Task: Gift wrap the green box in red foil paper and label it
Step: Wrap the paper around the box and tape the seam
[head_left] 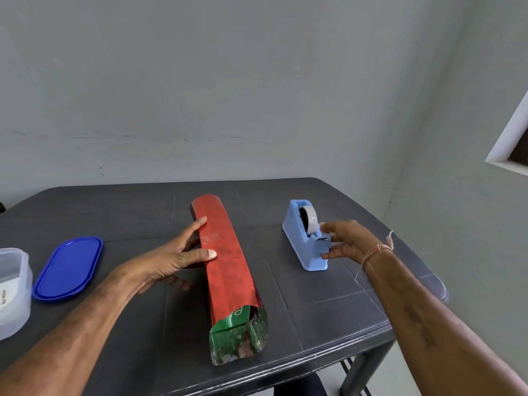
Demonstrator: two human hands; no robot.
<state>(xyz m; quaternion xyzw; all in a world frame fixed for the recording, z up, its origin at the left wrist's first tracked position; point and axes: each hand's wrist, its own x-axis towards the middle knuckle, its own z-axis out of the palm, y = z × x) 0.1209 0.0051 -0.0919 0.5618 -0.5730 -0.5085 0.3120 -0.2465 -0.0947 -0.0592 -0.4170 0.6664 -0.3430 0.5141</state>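
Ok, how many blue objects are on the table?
2: a dark blue lid at the left, and a light blue tape dispenser right of the wrapped box, at the right hand.

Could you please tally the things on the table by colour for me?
Red foil: 1, the wrapped box
Blue: 2, the tape dispenser and the lid
Clear: 1, the container at the left
Total: 4, leaving out a translucent shape at the right edge that I cannot identify.

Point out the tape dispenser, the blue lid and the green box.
tape dispenser [302, 247]: head view, its light blue side wall.
blue lid [67, 268]: head view, middle of its top face.
green box [227, 322]: head view, green end showing inside the foil.
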